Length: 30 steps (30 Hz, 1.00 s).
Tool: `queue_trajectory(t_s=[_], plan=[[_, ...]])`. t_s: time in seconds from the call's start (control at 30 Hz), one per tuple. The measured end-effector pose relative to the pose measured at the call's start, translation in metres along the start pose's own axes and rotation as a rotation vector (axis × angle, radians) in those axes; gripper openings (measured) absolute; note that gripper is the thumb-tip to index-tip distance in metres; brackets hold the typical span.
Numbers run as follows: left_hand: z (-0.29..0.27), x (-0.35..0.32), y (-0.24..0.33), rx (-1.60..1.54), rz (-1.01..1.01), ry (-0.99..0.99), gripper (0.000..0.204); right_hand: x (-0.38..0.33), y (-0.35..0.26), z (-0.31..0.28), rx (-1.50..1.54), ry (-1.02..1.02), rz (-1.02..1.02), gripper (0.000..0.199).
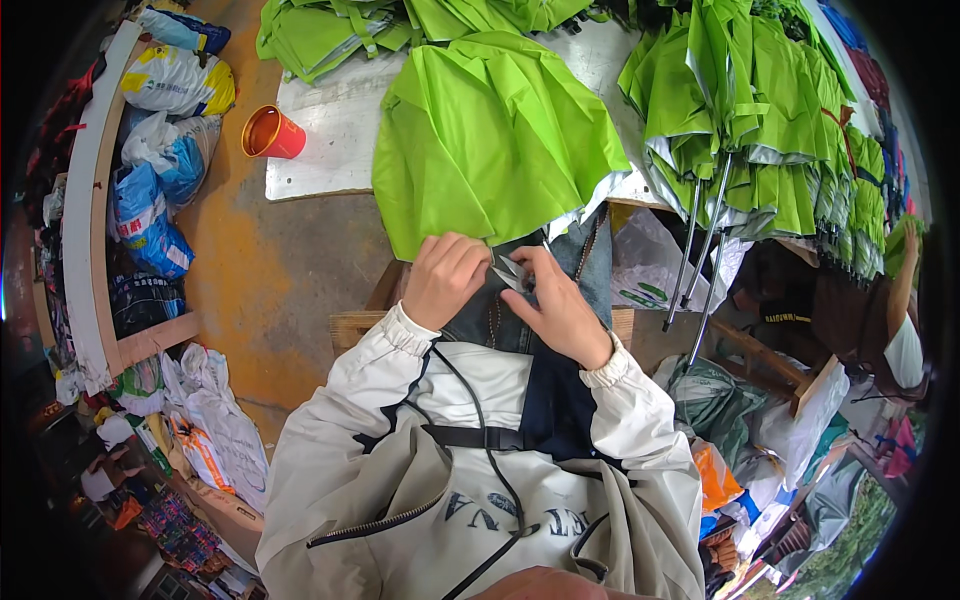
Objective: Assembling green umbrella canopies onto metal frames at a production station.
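Observation:
A bright green umbrella canopy [490,130] with a silvery underside hangs over the table's near edge, in front of my body. My left hand [446,280] is closed, its fingertips pinching the canopy's lower edge. Beside it, my right hand [562,308] has its thumb and forefinger curved around a small pointed silvery piece [508,272] that lies between both hands. Whether this piece is a tool or folded fabric I cannot make out. The right hand's other fingers are partly hidden.
An orange-red cup [273,133] stands at the left of the white table [315,165]. Several green umbrellas [750,110] are heaped at the right, with metal shafts [705,260] sticking out toward me. Stuffed plastic bags [150,220] lie at the left; a person's arm [905,262] shows far right.

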<state>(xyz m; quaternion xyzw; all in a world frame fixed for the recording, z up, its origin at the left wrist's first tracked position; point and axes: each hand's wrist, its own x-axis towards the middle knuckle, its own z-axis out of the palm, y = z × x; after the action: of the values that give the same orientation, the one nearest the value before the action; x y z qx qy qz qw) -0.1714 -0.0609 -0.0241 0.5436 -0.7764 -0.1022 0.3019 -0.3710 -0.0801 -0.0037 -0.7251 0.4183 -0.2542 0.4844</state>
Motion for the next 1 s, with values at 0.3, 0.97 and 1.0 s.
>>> queue_trajectory(t_s=[0.3, 0.97, 1.0], plan=[[-0.001, 0.004, 0.002, 0.069, 0.044, -0.032, 0.02, 0.014, -0.023, 0.001, -0.6, -0.071, 0.014, 0.029], [0.003, 0.004, 0.004, 0.218, 0.121, -0.04, 0.014, 0.022, -0.011, 0.015, -0.708, 0.048, -0.122, 0.016], [0.001, 0.003, 0.004, 0.221, 0.122, -0.033, 0.014, 0.023, -0.009, 0.017, -0.692, 0.052, -0.131, 0.016]])
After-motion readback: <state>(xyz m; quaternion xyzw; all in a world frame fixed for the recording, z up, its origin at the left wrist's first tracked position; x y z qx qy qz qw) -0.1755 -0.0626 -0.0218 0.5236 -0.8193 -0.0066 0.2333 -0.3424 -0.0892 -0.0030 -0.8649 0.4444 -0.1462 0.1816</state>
